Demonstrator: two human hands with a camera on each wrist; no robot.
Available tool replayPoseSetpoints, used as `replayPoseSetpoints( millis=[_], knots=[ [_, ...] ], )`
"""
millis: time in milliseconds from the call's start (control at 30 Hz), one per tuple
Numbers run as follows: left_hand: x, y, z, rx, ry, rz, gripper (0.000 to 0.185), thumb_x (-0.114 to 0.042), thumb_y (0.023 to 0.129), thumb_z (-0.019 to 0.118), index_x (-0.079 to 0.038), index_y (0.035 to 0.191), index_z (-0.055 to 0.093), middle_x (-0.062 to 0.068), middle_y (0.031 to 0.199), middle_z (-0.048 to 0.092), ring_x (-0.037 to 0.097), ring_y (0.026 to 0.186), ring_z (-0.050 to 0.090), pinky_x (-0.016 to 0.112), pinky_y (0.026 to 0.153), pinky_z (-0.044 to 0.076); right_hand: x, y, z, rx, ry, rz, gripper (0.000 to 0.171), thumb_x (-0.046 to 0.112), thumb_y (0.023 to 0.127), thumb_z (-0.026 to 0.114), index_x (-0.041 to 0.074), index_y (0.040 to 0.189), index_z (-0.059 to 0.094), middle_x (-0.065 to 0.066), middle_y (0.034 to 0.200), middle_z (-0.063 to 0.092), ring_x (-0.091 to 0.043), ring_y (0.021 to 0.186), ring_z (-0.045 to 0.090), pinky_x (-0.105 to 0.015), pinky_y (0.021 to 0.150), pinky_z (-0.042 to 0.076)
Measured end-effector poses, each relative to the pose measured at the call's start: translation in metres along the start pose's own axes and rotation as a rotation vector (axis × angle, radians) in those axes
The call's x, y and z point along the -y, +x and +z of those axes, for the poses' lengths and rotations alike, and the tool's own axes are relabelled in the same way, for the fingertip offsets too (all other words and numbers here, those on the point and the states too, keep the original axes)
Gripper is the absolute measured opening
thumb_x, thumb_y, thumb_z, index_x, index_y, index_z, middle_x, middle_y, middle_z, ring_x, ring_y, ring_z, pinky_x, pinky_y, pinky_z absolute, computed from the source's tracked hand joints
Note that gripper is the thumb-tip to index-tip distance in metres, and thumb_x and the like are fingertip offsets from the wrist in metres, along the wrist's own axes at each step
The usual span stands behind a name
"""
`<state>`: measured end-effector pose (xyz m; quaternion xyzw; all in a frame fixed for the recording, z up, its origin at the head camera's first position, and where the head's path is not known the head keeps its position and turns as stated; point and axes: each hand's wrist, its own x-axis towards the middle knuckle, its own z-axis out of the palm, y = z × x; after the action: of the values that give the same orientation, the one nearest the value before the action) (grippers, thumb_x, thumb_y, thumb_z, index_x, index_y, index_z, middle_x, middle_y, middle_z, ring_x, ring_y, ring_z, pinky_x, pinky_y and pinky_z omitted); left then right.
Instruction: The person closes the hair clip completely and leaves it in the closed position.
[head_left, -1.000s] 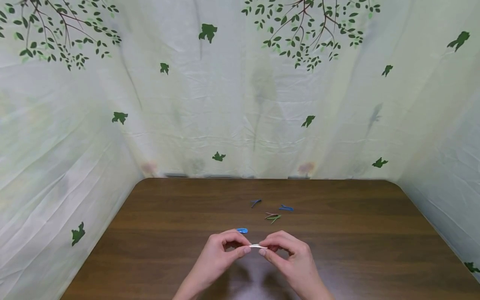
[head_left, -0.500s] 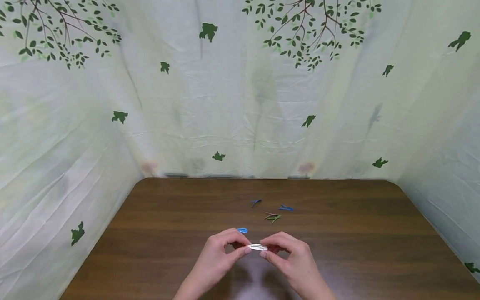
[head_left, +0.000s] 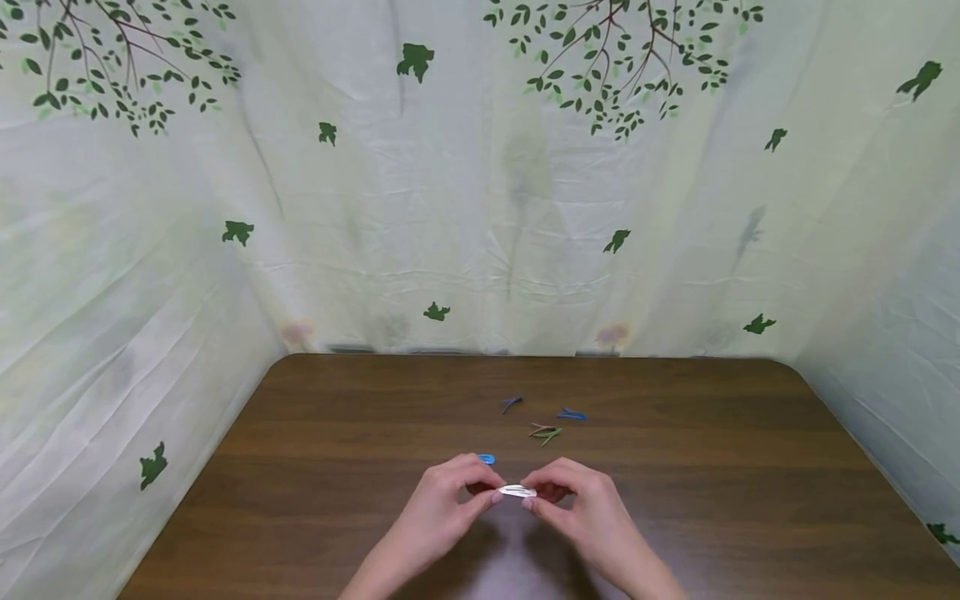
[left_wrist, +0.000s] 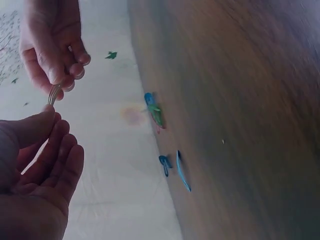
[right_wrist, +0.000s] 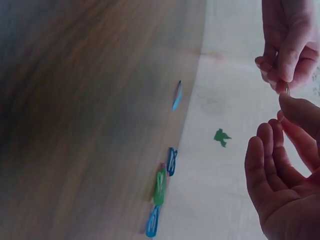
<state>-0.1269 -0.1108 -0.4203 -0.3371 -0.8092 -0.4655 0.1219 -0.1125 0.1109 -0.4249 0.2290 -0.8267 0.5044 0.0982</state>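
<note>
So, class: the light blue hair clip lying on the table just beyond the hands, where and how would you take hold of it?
The light blue clip lies flat on the table, so probably pinch its long edges from above; the left hand is nearest.

Head view: from above my forearms I look forward and down over the brown table (head_left: 375,500) to the leaf-printed curtain (head_left: 480,208), my hands small at the bottom edge. Left wrist view: close behind my left hand (left_wrist: 35,170), tilted, facing my right hand (left_wrist: 50,45) across the gap. Right wrist view: the mirror of it, close behind the right hand. All three share the scattered hair clips (head_left: 547,421) and the table.
</note>
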Motion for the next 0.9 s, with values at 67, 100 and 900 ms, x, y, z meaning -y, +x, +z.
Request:
replayPoseSetpoints(
  millis=[67, 100, 900],
  knots=[
    [0.003, 0.002, 0.000, 0.009, 0.005, 0.039, 0.013, -0.005, 0.082, 0.078, -0.014, 0.088, 0.072, -0.011, 0.085, 0.063, 0.005, 0.081, 0.060, 0.024, 0.072, 0.053, -0.002, 0.002, -0.001, 0.020, -0.016, 0.021, 0.022, 0.015, 0.081, 0.082, 0.029, 0.095, 0.072, 0.017, 0.085, 0.063, -0.005, 0.075, 0.062, -0.030, 0.070, 0.055],
    [0.005, 0.004, 0.001, 0.014, 0.006, 0.057, 0.014, -0.003, 0.081, 0.079, -0.013, 0.087, 0.072, -0.011, 0.085, 0.062, 0.005, 0.081, 0.060, 0.023, 0.072, 0.053, -0.003, 0.003, -0.002, 0.028, -0.021, 0.024, 0.022, 0.014, 0.081, 0.082, 0.029, 0.094, 0.072, 0.017, 0.085, 0.063, -0.005, 0.075, 0.062, -0.030, 0.070, 0.055],
    [0.053, 0.051, 0.000, 0.167, 0.066, -0.129, 0.008, -0.006, 0.083, 0.078, -0.012, 0.084, 0.073, -0.010, 0.083, 0.062, 0.009, 0.087, 0.061, 0.036, 0.079, 0.053, -0.035, 0.051, -0.004, 0.119, -0.208, 0.025, 0.014, 0.005, 0.082, 0.079, 0.016, 0.089, 0.073, 0.013, 0.079, 0.061, -0.003, 0.070, 0.058, -0.024, 0.063, 0.051]
  ],
)
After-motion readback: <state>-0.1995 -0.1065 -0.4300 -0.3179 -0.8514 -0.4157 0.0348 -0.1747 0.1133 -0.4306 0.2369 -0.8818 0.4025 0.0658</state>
